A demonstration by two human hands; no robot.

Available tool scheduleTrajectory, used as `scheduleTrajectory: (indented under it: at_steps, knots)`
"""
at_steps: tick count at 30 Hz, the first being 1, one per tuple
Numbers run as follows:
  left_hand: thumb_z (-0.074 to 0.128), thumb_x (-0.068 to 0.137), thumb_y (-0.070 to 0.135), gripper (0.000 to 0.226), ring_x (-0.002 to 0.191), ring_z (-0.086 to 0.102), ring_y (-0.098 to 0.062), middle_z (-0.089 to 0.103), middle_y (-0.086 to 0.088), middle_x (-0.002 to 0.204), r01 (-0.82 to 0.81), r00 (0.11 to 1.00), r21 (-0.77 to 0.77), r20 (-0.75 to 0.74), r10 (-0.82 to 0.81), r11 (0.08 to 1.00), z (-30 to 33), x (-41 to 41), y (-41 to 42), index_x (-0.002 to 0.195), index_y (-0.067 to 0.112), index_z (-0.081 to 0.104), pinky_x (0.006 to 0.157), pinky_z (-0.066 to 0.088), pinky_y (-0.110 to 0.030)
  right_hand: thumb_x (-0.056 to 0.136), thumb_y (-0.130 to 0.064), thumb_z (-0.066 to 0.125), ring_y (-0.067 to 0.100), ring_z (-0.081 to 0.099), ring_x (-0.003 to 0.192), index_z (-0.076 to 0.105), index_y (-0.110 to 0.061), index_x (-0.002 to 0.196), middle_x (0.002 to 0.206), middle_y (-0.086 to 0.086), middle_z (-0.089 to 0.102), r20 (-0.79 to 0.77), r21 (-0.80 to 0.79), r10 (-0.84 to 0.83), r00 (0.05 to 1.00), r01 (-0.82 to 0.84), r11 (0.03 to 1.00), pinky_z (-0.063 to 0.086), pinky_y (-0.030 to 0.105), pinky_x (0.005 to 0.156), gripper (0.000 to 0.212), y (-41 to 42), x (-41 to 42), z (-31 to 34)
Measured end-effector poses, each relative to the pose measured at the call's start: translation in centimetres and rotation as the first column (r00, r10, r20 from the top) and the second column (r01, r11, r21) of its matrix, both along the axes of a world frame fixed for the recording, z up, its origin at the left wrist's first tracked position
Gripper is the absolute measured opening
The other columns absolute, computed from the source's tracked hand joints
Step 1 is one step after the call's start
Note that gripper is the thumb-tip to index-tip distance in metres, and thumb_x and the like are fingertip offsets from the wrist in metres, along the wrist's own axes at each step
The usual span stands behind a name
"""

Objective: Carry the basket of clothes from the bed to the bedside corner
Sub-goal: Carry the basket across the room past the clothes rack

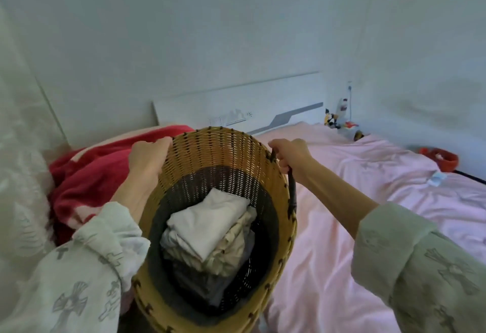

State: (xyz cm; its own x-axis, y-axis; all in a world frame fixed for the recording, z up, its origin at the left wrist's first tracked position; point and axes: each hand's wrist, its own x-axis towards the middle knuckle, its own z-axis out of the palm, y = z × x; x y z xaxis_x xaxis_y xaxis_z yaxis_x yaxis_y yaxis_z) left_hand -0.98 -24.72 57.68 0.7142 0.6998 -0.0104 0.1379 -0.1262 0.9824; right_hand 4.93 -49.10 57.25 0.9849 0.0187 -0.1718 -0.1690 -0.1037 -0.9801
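Tall yellow-and-black woven wicker basket (226,153) with folded pale clothes (210,230) tipped toward camera over near edge of pink-sheeted bed (368,174). Left hand (148,159) clamped on left rim; right hand (289,152) closed round dark side handle (291,188). Looks lifted or mid-lift, unconfirmed. Carry to bedside corner not yet done. Red blanket (86,174) left.

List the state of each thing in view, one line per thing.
Basket: tilted toward the camera, held at both sides.
Folded clothes: stacked inside the basket.
Left hand: gripping the basket's rim.
Right hand: closed around the dark handle.
Red blanket: bunched up on the bed.
Pink sheet: spread out, wrinkled.
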Motion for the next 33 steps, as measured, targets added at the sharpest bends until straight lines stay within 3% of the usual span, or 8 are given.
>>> scheduleTrajectory:
  at_steps: [3,7,10,17,21,29,31,33]
  knots:
    - [0.057,0.070,0.022,0.012,0.039,0.030,-0.014,0.041,-0.001,0.046,0.131,0.990,0.007,0.046,-0.132,0.991,3.2,1.3,-3.7,0.066,0.011,0.056,0.043,0.022,-0.025,0.085,-0.011,0.055,0.010,0.027,0.045,0.045,-0.013,0.060,0.054,0.000,0.036,0.062,-0.003,-0.130,0.990,0.131,0.991,0.023,0.021,0.041,0.027,-3.9,-1.1,3.6]
    - [0.056,0.072,0.018,0.022,0.038,0.030,-0.013,0.038,0.000,0.048,0.305,0.949,0.018,0.081,-0.305,0.952,5.6,3.5,-8.9,0.056,0.015,0.042,0.042,0.023,-0.023,0.086,-0.011,0.054,0.011,0.028,0.048,0.045,-0.013,0.063,0.056,0.001,0.035,0.135,-0.035,-0.312,0.940,0.319,0.947,0.024,0.021,0.043,0.025,-9.1,-2.9,6.4]
    - [0.055,0.073,0.016,0.024,0.024,0.026,-0.006,0.035,0.007,0.030,0.451,0.889,0.009,0.079,-0.451,0.892,6.1,4.1,-13.1,0.055,0.015,0.040,0.037,0.022,-0.018,0.085,-0.011,0.055,0.013,0.029,0.047,0.042,-0.012,0.059,0.055,0.002,0.035,0.165,-0.055,-0.457,0.874,0.471,0.881,0.024,0.021,0.041,0.030,-13.2,-5.1,7.2]
    - [0.055,0.083,0.018,0.024,0.019,0.028,-0.003,0.034,0.012,0.021,0.808,0.587,0.007,0.070,-0.806,0.589,5.3,2.0,-27.4,0.061,0.019,0.046,0.037,0.024,-0.019,0.078,-0.010,0.056,0.014,0.031,0.047,0.044,-0.011,0.059,0.055,0.003,0.036,0.202,-0.100,-0.783,0.588,0.808,0.581,0.026,0.026,0.046,0.023,-24.7,-15.7,6.4]
    - [0.052,0.082,0.010,0.030,0.018,0.022,-0.002,0.029,0.010,0.022,0.914,0.406,-0.046,0.081,-0.910,0.403,5.2,-0.9,-35.8,0.056,0.018,0.038,0.031,0.015,-0.007,0.078,-0.012,0.056,0.014,0.034,0.051,0.048,-0.009,0.065,0.056,0.002,0.037,0.214,-0.138,-0.883,0.418,0.908,0.396,0.029,0.026,0.050,0.015,-30.4,-23.1,5.9]
    - [0.051,0.077,0.008,0.022,0.019,0.018,-0.003,0.025,0.009,0.028,0.994,0.010,-0.105,0.068,-0.998,0.003,3.6,-13.0,-54.0,0.058,0.013,0.042,0.030,0.015,-0.006,0.082,-0.015,0.056,0.012,0.032,0.049,0.044,-0.014,0.060,0.056,0.000,0.037,0.221,-0.201,-0.970,0.100,0.978,0.055,0.027,0.024,0.046,0.025,-42.2,-41.6,5.1]
    - [0.050,0.078,0.007,0.012,0.019,0.017,-0.002,0.025,0.005,0.035,0.989,-0.061,-0.126,0.083,-0.995,-0.072,3.4,-16.7,-57.7,0.077,0.003,0.061,0.029,0.015,-0.007,0.082,-0.014,0.055,0.012,0.030,0.046,0.041,-0.014,0.058,0.055,0.000,0.036,0.226,-0.209,-0.974,0.018,0.978,-0.031,0.026,0.022,0.042,0.027,-44.8,-46.2,5.0]
    - [0.051,0.078,0.007,0.026,0.021,0.017,-0.002,0.023,0.008,0.033,0.977,-0.133,-0.156,0.086,-0.987,-0.145,2.4,-20.5,-61.8,0.098,-0.005,0.063,0.029,0.016,-0.008,0.081,-0.012,0.054,0.012,0.029,0.044,0.041,-0.015,0.057,0.054,-0.001,0.036,0.240,-0.212,-0.968,-0.073,0.969,-0.125,0.024,0.020,0.038,0.027,-47.3,-51.1,4.9]
